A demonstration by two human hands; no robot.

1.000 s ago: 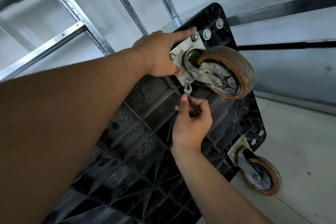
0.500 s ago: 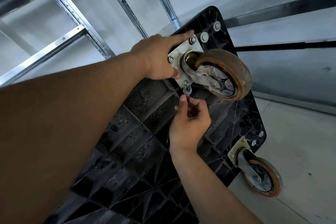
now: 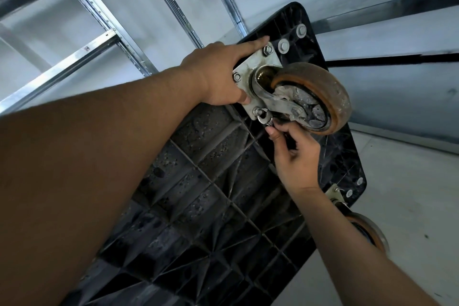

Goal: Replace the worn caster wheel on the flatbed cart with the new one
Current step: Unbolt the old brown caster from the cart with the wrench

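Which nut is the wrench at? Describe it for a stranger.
Start at the upended black cart and find the big worn orange wheel near its top, on a grey metal plate. The nut is at the plate's lowest corner; unlike the two bare nuts above, the right hand holds a small wrench to it.

The cart underside [image 3: 211, 194] is matt black plastic, caster plate [image 3: 250, 67] dull metal, wheel tread [image 3: 323, 82] possibly rubber.
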